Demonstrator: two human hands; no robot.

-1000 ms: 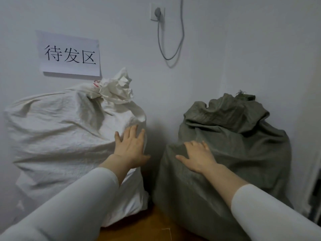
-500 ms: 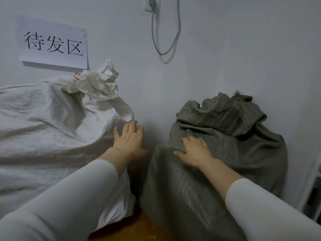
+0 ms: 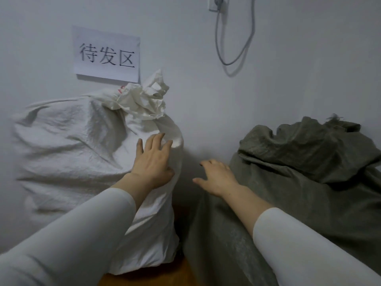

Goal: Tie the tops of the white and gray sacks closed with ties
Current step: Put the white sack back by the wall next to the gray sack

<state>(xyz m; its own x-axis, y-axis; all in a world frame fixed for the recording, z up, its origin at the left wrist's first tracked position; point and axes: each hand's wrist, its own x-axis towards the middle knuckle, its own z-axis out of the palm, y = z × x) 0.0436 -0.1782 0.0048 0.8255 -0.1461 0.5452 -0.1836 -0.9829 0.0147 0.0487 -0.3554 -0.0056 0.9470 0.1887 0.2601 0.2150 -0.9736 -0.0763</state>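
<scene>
I am resting my left hand [image 3: 153, 162] flat on the right shoulder of the white sack [image 3: 68, 145], its fingers [image 3: 157, 140] spread wide and holding nothing; my right hand [image 3: 216, 176] is lying on the near left edge of the gray sack [image 3: 299, 193], fingers [image 3: 208, 163] loose and parted, thumb out, also holding nothing. Both sacks are standing on the wooden floor [image 3: 144, 279] against the wall, the white one to the left under the paper sign [image 3: 107, 54], the gray one to the right, a narrow gap between them.

The white sack's bunched neck [image 3: 144, 100] is sticking up crumpled, with a red scrap [image 3: 121, 90] showing at its base; I cannot tell whether that is a tie. The gray sack's folded top [image 3: 309, 141] is flopping forward over its body; I am seeing no tie on it.

I am judging both as full, heavy and slow to shift; the woven cloth is looking soft, creased and a little slick, so it will be slipping unless gathered tightly. The place to take hold is the loose cloth just below each mouth, not the bulging sides; the gray top will be needing to be lifted and bunched first.
</scene>
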